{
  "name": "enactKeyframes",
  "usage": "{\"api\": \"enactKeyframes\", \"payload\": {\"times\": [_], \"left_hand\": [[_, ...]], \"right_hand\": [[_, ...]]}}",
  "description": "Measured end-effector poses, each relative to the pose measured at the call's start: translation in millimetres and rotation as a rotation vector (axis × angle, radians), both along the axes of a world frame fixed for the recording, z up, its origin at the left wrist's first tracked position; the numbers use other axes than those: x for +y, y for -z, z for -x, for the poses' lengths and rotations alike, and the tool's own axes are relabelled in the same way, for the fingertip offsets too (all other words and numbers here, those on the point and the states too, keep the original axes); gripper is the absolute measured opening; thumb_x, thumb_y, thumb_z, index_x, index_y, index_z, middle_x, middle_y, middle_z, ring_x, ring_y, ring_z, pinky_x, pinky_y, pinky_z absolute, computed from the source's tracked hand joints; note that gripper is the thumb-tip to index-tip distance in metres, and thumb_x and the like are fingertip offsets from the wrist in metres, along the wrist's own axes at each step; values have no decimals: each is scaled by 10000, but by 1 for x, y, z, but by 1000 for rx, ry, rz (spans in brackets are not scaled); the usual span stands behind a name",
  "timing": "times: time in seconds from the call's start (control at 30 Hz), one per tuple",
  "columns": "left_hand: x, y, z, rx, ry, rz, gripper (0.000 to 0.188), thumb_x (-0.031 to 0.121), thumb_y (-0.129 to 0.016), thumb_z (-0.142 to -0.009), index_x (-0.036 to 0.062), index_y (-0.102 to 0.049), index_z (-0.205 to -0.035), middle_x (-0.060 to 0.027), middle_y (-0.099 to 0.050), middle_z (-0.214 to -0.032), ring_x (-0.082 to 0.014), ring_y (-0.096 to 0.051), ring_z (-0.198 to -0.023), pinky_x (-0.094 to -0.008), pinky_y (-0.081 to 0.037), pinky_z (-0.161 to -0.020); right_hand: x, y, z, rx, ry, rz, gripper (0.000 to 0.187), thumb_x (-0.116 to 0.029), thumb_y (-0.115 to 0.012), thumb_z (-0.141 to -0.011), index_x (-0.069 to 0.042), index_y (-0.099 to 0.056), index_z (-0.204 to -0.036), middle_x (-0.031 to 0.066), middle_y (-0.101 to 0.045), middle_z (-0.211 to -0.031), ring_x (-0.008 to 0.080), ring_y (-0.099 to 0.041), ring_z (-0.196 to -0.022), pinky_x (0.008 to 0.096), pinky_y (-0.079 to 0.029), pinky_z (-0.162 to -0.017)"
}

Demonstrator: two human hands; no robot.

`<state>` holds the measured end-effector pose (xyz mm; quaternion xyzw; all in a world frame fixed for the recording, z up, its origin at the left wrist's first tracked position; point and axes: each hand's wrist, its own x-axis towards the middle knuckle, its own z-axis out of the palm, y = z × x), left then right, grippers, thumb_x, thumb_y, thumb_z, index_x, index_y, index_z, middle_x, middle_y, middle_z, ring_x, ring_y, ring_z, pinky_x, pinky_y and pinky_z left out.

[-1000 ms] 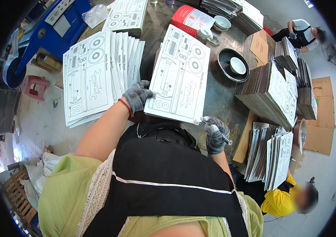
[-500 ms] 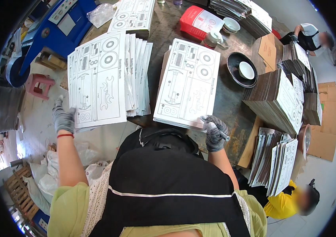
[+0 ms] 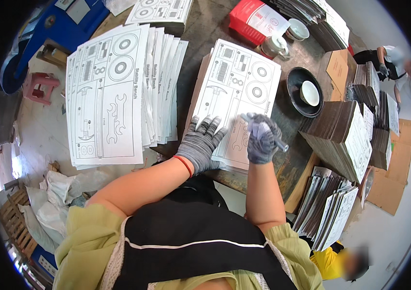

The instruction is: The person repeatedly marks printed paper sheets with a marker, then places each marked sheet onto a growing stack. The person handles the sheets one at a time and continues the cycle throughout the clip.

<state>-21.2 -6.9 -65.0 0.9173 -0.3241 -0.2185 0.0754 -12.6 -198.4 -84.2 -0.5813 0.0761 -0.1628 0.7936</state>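
Note:
My left hand point(image 3: 200, 142), in a grey striped knit glove, lies with fingers spread on the lower left part of a stack of printed sheets point(image 3: 237, 72). Line drawings of wrenches, a hammer and round plates cover its top sheet. My right hand point(image 3: 262, 140), gloved the same way, is closed around a slim grey rod-shaped tool point(image 3: 281, 144) over the lower right of that stack. The tool's exact kind is unclear. To the left, a fanned pile of similar sheets point(image 3: 106, 96) overhangs the near edge of the table.
Another stack point(image 3: 159, 12) stands behind the fanned pile. Beyond the right hand are a black bowl point(image 3: 295, 106) holding a white cup point(image 3: 309, 93), a glass pot point(image 3: 274, 47) and a red bag point(image 3: 249, 21). Tall board stacks point(image 3: 333, 140) line the right; two people are there.
My left hand has left the fanned pile and come right onto the middle stack. My right hand has risen further over that stack, keeping the rod-shaped tool. The view has shifted slightly.

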Motion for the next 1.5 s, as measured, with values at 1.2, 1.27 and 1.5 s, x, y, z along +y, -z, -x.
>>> {"api": "enactKeyframes", "payload": {"times": [1.2,1.27,1.5], "left_hand": [[31,51,4,341,-913,565,821,281,-869,-562,39,-472,-1238,-164,-577,-1164,-264,-563,-1069,-336,-443,-943],[28,19,-3,475,-959,671,618,30,-821,-627,-8,-492,-1149,-111,-633,-973,-195,-604,-903,-295,-494,-838],[37,18,1,212,-934,575,503,31,-707,-721,-13,-492,-1173,-186,-619,-1096,-295,-607,-1019,-316,-467,-882]], "right_hand": [[0,-47,140,79,-57,413,354,-309,-588,-803,39,-605,-745,133,-626,-774,214,-564,-696,374,-476,-830],[-16,-45,153,104,-19,401,345,-281,-575,-801,39,-570,-673,122,-595,-690,198,-535,-623,371,-481,-784],[-22,-56,167,22,-117,490,267,-230,-542,-794,19,-633,-762,87,-583,-675,212,-541,-612,319,-446,-652]]}}
